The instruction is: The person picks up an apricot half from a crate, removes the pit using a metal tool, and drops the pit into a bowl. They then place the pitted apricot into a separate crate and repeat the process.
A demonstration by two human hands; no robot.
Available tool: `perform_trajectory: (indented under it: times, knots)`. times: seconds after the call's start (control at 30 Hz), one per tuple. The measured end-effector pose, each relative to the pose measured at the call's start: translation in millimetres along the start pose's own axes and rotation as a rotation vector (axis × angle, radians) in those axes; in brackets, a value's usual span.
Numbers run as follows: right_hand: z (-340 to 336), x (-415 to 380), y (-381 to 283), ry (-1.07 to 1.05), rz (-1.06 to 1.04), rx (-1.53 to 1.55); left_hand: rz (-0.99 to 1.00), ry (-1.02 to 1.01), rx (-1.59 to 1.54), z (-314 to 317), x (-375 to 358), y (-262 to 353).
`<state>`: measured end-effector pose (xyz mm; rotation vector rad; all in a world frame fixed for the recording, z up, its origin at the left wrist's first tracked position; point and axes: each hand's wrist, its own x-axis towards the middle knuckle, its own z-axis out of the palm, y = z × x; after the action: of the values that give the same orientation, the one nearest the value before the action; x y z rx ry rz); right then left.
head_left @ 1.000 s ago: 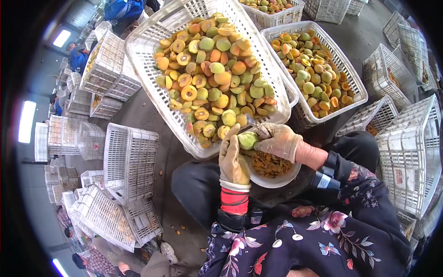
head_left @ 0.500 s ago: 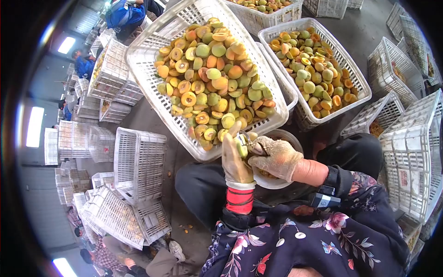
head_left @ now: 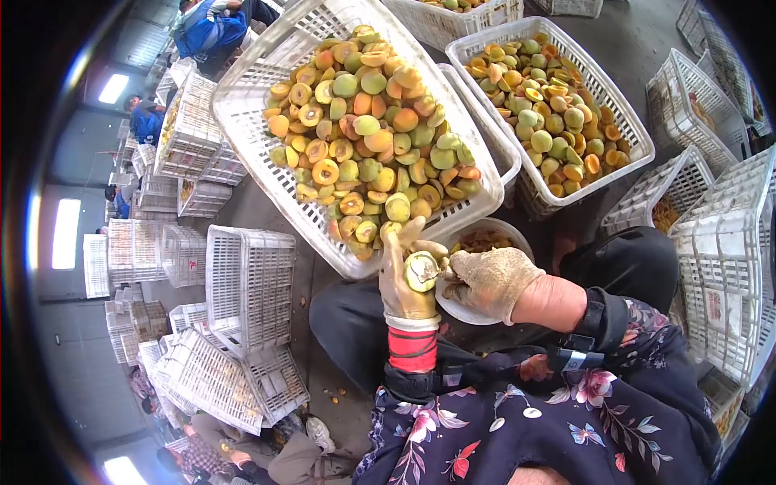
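My left hand (head_left: 402, 284), in a pale stained glove, is closed around a halved apricot (head_left: 421, 273) with its cut face turned up. My gloved right hand (head_left: 495, 280) is pinched right beside that half, on a small metal loop tool mostly hidden by the fingers. Below and behind the right hand stands a white bucket (head_left: 527, 239) with brownish bits inside. Just beyond my hands, a large white crate (head_left: 283, 187) is tilted toward me, heaped with apricots (head_left: 372, 129), many of them halved.
A second white crate (head_left: 638, 166) of apricots stands at the back right. Stacked crates (head_left: 719, 275) rise close on my right. Upended crates (head_left: 250, 283) stand to the left, with bits of fruit on the floor (head_left: 335, 428). Other people (head_left: 212, 32) sit farther off at left.
My left hand has turned the apricot half so its cut face shows. My right hand has shifted slightly, and the metal loop is harder to see.
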<state>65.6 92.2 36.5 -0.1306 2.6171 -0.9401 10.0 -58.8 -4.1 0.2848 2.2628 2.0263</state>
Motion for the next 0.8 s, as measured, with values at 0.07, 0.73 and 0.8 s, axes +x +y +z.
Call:
perform_trajectory:
  times: [0.07,0.73,0.8]
  knots:
    - [-2.9,-3.3,-3.1,-0.002,-0.036,0.004,-0.077,-0.042,-0.108,-3.2,1.0,9.6]
    - [-6.8,-6.4,-5.7,-0.137,-0.09,-0.09,0.06,-0.315,-0.054,-31.2,-1.0,14.6]
    - [-6.6,-6.4,-8.5,-0.165,-0.062,-0.086,-0.001,-0.359,-0.072,-32.7,0.1,13.5]
